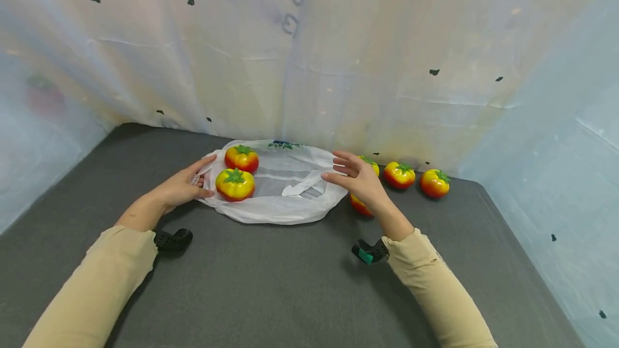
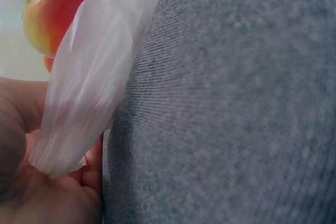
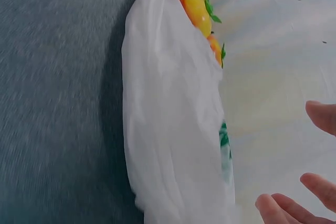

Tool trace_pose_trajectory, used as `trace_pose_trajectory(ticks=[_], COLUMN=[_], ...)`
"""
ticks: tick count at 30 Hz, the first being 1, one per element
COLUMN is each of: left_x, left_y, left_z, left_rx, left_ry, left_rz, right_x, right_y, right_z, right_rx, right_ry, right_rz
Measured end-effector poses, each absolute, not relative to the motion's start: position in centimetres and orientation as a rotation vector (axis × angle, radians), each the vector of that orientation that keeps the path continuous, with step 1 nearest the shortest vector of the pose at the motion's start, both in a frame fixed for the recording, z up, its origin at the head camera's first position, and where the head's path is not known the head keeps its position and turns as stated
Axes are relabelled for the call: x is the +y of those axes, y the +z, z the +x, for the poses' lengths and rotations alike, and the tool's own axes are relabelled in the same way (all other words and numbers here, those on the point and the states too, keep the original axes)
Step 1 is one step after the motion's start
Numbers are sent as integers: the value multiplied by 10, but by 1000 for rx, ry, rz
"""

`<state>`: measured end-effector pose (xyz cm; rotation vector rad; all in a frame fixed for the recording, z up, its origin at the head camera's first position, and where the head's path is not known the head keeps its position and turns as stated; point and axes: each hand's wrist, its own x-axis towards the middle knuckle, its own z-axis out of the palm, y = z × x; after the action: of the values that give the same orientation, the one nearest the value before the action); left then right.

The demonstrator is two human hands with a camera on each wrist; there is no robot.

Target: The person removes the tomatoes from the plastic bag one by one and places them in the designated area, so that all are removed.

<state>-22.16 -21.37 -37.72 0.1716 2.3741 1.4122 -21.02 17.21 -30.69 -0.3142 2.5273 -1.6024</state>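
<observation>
A white plastic bag (image 1: pixel 271 214) lies with its mouth spread open on the dark table. Two glossy red-and-yellow tomatoes (image 1: pixel 235 185) with green tops sit inside at its left end. My left hand (image 1: pixel 176 189) is at that end, its curled fingers holding the gathered bag handle (image 2: pixel 86 87) against the palm. My right hand (image 1: pixel 360 181) is over the bag's right end, fingers apart and nothing in them. In the right wrist view, its fingertips (image 3: pixel 270 208) show beside the bag, apart from it.
More tomatoes (image 1: pixel 398 176) stand right of the bag near the back edge, some partly behind my right hand. A pale plastic sheet (image 1: pixel 362 69) hangs behind the grey table (image 1: pixel 271 283), with further sheeting (image 1: pixel 556 176) at the right side.
</observation>
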Motion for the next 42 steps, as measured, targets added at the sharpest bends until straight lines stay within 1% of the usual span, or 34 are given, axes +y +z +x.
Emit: trace_pose_trajectory(ticks=[19,31,42], left_x=[-215,-215,-213], left_y=[-379,-380,-376], left_z=[-219,-218,-219], left_rx=[2379,2389,2387], left_ry=[1409,1420,1435], left_rz=[158,143,231], right_x=[116,86,64], right_y=[-319,-324,-333], right_z=[-215,-216,-219], right_rx=[2441,2389,2366], right_ry=[-1596,-1586,-1568], right_rz=[-470,-508,-546])
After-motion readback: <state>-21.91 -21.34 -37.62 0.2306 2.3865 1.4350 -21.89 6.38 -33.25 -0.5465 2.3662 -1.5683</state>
